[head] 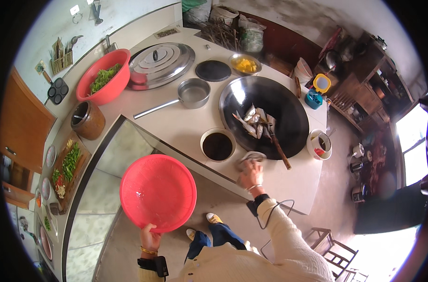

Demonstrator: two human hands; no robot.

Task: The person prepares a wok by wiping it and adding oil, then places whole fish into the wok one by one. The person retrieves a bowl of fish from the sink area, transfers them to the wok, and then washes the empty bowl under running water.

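Observation:
My left hand [150,239] grips the near rim of a red plastic basket [157,194], tilted towards me in front of the counter; only a few wet specks show inside it. On the counter's front edge, my right hand [252,175] presses on a crumpled grey cloth [252,158]. Just beyond the cloth sits a large black wok [288,102] holding several whole fish [251,128]. A spatula with a wooden handle [280,149] rests in the wok, its handle over the rim. Left of the cloth stands a bowl of dark liquid [217,146].
A long-handled saucepan [194,93], a big metal lid [161,65] and a red basin of greens [106,79] stand along the counter. A brown crock [88,120] is beside a cutting board [81,165] with chopped peppers. Right of the wok is a white container [319,144]. Wooden chairs [335,248] stand behind.

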